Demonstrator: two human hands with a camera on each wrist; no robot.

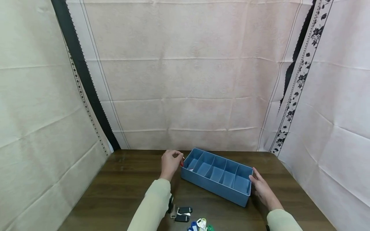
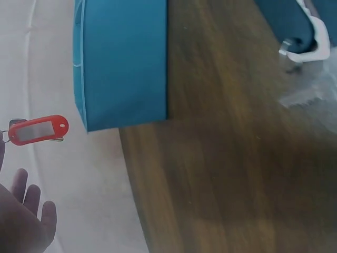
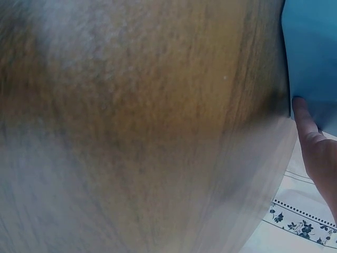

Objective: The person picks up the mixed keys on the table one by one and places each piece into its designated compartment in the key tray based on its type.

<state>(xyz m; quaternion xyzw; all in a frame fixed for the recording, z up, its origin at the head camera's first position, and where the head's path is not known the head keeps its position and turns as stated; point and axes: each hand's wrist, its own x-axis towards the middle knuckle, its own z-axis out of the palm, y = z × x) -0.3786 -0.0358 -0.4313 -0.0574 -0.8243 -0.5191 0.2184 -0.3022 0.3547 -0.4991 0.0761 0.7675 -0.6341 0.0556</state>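
Red key tag: flat, rounded plastic oblong, bright red; pale rectangular label window framed in red, writing n/a (too blurry); small hole at one end; ring at other end; dark key head + bit of metal peeking out behind.
Tag pos.: in the air, just beside L end of blue box, approx. rim ht.
L hand: thumb + finger pinched tog. on tag's ring end; other fingers apart, loosely extended (L wrist view).
R hand: part-closed at box's R end, thumb at rim, one finger straight on outer wall; grips box only.
Box: long, matte blue, row of compartments w/ thin dividers; set at an angle on brown wood-grain table; sth whitish in L-most slot, too small to ID.
Near edge: blk pieces nr L sleeve; blue/white/green bunch just beside, cut off by frame.
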